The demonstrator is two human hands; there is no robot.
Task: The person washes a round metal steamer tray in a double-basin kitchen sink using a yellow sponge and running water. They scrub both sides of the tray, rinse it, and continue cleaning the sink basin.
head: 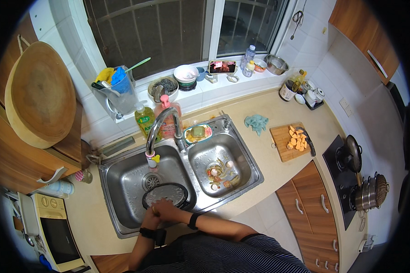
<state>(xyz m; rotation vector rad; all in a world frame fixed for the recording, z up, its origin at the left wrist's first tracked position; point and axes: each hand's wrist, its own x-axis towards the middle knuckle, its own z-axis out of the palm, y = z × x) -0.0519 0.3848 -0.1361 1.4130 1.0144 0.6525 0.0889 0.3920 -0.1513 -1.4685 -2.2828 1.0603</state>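
In the left basin (123,191) of a steel double sink, a black-rimmed oval vessel (165,194) stands tilted, with a wet grey face. My right hand (168,209) is at the vessel's near side and overlaps my left hand (151,218). A small yellowish spot shows between the hands; I cannot tell what it is. The fingers are partly hidden, so any grip is unclear. Above the basin curves the chrome faucet (160,124), with a yellow-levered nozzle (152,160) at its end; no stream of water is visible.
The right basin (239,186) holds peelings and eggshell pieces. Behind the sink are two pump bottles (145,119) and a soap dish (188,140). Rightward lie a green cloth (256,123) and a cutting board (282,152) with orange chunks (296,140) and a knife (311,146).
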